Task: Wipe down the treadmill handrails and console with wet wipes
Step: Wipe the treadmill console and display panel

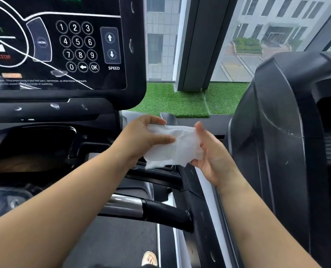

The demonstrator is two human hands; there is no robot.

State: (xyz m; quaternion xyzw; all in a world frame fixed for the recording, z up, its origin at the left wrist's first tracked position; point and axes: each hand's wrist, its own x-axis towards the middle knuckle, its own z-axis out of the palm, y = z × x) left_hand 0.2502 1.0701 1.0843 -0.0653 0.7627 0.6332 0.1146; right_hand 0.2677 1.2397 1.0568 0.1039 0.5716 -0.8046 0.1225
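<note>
Both hands hold crumpled white wet wipe mid-air, right of black treadmill console, above black handrail with chrome band. Left hand: thumb and curled fingers pinch wipe's left edge. Right hand: fingers curled round right edge, thumb up. Wipe touches neither console nor handrail.

Sandalled foot stands on treadmill belt.

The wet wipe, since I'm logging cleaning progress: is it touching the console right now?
No, the wet wipe is held between the left hand and right hand, below and right of the console.
</note>
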